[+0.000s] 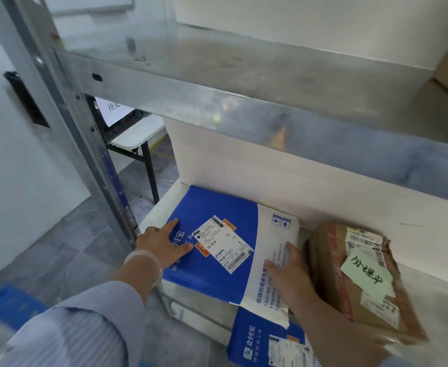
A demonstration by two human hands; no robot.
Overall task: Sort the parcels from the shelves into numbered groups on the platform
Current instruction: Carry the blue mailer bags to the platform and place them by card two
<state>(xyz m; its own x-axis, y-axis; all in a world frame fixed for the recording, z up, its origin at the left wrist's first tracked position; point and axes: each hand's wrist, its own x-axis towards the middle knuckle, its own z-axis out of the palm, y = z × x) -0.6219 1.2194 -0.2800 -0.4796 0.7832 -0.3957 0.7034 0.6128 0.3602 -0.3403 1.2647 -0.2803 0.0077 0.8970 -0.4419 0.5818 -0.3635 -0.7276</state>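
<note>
A flat blue-and-white parcel (217, 250) with a white shipping label lies on the lower shelf (159, 207). My left hand (162, 245) rests flat on its blue left part, fingers spread. My right hand (289, 263) presses on its white right end, fingers curled at the edge; whether it grips is unclear. A brown cardboard box (331, 274) with a green handwritten note stands just right of that hand. A second blue parcel (260, 340) shows on the shelf below.
The metal upper shelf (244, 102) juts out overhead. An upright post (90, 160) of the rack stands at the left. Beyond it are a folding table (138, 133) and a grey floor (58, 260).
</note>
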